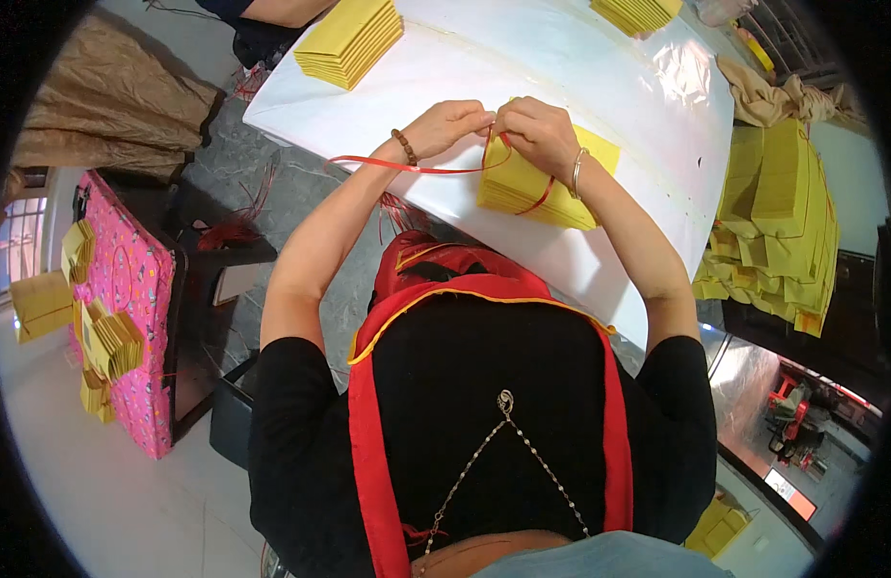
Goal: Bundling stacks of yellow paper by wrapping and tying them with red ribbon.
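Note:
A stack of yellow paper packets (523, 183) lies on the white-covered table (619, 106) in front of me. Red ribbon (407, 168) runs round the stack, and one long end trails left across my left forearm. My left hand (447, 127), with a beaded bracelet at the wrist, pinches the ribbon at the stack's left edge. Close against it, my right hand (540, 133), wearing a metal bangle, rests over the stack with its fingers closed on the ribbon. The fingertips of both hands meet there, so the exact loop or knot between them is hidden.
Another yellow stack (349, 43) sits at the table's far left, near a person's arm (284, 10); one more (636, 13) is at the far edge. Tied yellow bundles pile up (773, 212) at the right. On the left, a pink patterned table (128, 308) carries several bundles.

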### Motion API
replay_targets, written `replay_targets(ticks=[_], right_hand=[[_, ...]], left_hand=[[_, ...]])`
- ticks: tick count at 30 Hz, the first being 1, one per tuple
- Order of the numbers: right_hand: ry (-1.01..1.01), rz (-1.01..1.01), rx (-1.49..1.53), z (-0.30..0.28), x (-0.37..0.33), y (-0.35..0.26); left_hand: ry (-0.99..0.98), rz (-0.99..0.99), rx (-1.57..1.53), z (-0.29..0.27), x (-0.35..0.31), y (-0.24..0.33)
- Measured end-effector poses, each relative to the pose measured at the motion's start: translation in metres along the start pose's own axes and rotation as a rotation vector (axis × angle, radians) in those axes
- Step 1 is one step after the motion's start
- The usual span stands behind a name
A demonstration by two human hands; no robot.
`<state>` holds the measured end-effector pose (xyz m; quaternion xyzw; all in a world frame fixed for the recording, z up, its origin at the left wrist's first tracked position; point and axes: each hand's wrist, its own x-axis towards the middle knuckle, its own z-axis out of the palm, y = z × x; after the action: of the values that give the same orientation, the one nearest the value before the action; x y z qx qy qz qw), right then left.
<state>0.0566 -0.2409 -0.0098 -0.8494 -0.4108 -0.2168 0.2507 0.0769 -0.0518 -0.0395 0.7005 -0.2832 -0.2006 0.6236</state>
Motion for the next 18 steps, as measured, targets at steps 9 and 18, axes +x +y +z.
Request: replay_targets(ticks=[9, 18], right_hand=[[-0.096, 0.201, 0.397, -0.011, -0.003, -0.004], [-0.156, 0.187, 0.125, -0.025, -0.017, 0.004]], left_hand=[[0.008, -0.037, 0.185, -0.014, 0.007, 0.015], [-0.038, -0.219, 0.23, -0.02, 0.011, -0.005]])
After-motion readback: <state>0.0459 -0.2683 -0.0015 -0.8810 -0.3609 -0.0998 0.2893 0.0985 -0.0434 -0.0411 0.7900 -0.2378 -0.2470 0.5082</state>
